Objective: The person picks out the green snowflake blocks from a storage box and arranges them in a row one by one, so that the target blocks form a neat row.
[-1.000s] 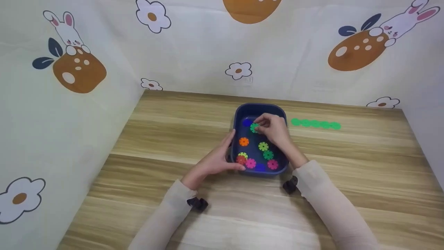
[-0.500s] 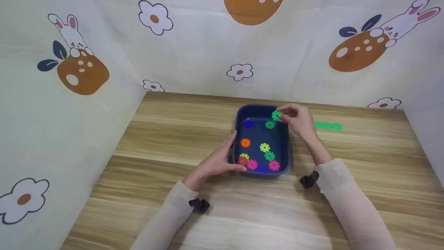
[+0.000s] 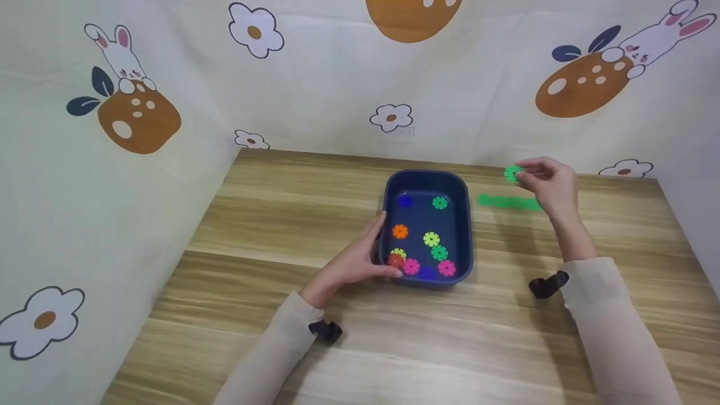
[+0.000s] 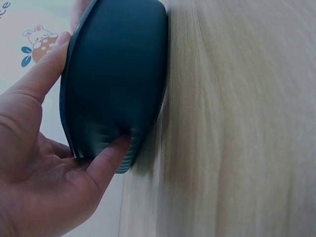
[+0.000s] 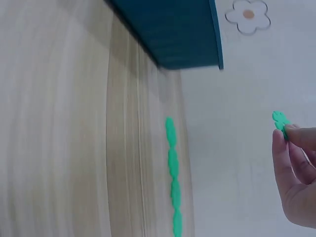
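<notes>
My left hand point(image 3: 354, 260) holds the near left corner of a dark blue plastic bin point(image 3: 471, 236), thumb at the near rim and fingers along the left side. The left wrist view has the bin's outer wall point(image 4: 118, 64) close up, with one finger pressed to it. Raised at the right, my right hand point(image 3: 554, 188) pinches a green snowflake disc point(image 3: 512, 173) between thumb and fingertips; the right wrist view catches this disc point(image 5: 279, 118) nearly edge-on. Below that hand, a row of joined green discs point(image 3: 506, 201) lies on the table, its right end hidden by the hand.
Loose discs lie on the bin's floor: an orange disc point(image 3: 400, 231), a yellow-green disc point(image 3: 431, 239), a blue disc point(image 3: 404, 201), green discs point(image 3: 440, 202) and pink discs point(image 3: 446, 268). A patterned cloth wall point(image 3: 315, 84) rises behind the wooden table point(image 3: 292, 197).
My right hand has lifted the green disc out of the bin and carried it right, over the row of joined discs. The left hand has stayed on the bin.
</notes>
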`<move>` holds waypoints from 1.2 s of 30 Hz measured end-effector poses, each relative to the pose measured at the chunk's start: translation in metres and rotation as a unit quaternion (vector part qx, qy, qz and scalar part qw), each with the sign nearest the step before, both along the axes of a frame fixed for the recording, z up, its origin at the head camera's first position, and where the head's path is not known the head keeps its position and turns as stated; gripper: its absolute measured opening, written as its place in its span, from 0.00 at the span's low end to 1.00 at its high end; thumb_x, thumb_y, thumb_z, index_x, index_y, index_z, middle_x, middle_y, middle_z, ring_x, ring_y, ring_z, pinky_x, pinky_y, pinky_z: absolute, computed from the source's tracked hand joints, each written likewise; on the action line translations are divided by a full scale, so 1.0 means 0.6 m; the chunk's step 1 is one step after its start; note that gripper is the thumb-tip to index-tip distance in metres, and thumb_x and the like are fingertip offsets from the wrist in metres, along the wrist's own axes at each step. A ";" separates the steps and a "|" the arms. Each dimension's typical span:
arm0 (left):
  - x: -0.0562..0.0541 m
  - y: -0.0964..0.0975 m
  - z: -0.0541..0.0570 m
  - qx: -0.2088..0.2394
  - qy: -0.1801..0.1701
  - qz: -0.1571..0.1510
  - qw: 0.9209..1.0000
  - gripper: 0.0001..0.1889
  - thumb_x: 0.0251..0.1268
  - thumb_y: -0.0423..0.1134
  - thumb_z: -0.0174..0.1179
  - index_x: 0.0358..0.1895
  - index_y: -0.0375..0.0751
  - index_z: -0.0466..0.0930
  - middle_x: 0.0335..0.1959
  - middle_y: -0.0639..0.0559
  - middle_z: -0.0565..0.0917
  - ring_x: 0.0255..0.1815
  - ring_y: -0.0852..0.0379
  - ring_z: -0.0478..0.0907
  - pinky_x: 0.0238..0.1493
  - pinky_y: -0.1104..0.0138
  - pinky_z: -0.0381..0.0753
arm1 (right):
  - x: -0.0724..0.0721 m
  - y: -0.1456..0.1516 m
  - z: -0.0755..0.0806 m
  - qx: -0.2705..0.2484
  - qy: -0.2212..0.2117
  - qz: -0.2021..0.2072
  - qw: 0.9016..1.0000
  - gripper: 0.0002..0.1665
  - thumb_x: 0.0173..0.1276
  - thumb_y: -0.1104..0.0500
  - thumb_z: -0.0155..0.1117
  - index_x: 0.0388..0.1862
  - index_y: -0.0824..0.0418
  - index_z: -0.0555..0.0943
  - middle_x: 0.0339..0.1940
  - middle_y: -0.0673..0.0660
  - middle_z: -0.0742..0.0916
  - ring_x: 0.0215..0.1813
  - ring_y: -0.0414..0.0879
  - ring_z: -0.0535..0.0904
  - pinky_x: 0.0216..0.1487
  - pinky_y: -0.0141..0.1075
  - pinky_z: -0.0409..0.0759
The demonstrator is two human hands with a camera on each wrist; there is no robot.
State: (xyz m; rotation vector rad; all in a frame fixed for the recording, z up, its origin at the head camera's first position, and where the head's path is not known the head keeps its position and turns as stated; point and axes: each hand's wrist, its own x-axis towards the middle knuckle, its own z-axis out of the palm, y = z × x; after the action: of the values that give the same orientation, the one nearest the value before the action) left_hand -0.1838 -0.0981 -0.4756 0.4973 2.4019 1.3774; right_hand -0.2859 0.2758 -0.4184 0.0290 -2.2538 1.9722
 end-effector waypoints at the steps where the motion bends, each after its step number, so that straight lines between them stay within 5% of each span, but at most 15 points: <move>1: 0.000 0.000 0.000 0.000 -0.001 0.000 1.000 0.66 0.50 0.50 0.77 0.82 0.51 0.33 0.84 0.45 0.38 0.83 0.44 0.43 0.82 0.49 0.48 | 0.002 0.007 0.001 -0.010 0.000 -0.004 1.000 0.13 0.64 0.75 0.64 0.48 0.79 0.81 0.26 0.46 0.86 0.30 0.33 0.85 0.38 0.26 0.85; 13: -0.009 0.001 0.005 -0.005 0.003 0.004 1.000 0.64 0.52 0.48 0.76 0.82 0.53 0.32 0.84 0.48 0.38 0.83 0.45 0.44 0.82 0.48 0.48 | 0.000 0.093 -0.006 -0.035 -0.046 -0.063 0.996 0.12 0.64 0.77 0.62 0.38 0.64 0.87 0.23 0.45 0.86 0.27 0.32 0.85 0.36 0.23 0.84; 23: -0.001 0.000 0.001 -0.003 0.005 0.001 1.000 0.65 0.51 0.50 0.77 0.82 0.52 0.32 0.84 0.46 0.39 0.83 0.44 0.45 0.81 0.48 0.49 | -0.005 0.143 -0.050 -0.002 -0.107 -0.106 0.989 0.12 0.65 0.73 0.64 0.35 0.56 0.86 0.23 0.42 0.84 0.27 0.30 0.84 0.35 0.23 0.84; 30: -0.002 0.001 0.004 -0.012 0.002 0.003 1.000 0.65 0.51 0.50 0.76 0.82 0.52 0.32 0.84 0.47 0.39 0.84 0.45 0.44 0.82 0.50 0.49 | -0.009 0.173 -0.071 0.164 -0.151 -0.133 0.966 0.07 0.67 0.62 0.67 0.44 0.57 0.83 0.17 0.26 0.80 0.26 0.21 0.77 0.31 0.17 0.79; 36: 0.001 -0.002 0.001 -0.017 -0.004 0.001 1.000 0.65 0.51 0.52 0.76 0.82 0.52 0.32 0.84 0.46 0.39 0.84 0.45 0.44 0.82 0.49 0.49 | -0.004 0.188 -0.087 0.081 -0.214 -0.122 0.966 0.08 0.67 0.70 0.64 0.41 0.59 0.82 0.19 0.36 0.83 0.28 0.26 0.82 0.38 0.24 0.85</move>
State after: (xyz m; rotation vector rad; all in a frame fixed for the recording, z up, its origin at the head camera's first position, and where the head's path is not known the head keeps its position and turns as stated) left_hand -0.1833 -0.0992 -0.4749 0.4817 2.4156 1.3352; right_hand -0.2883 0.3886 -0.4707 -0.6871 -2.5131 1.7924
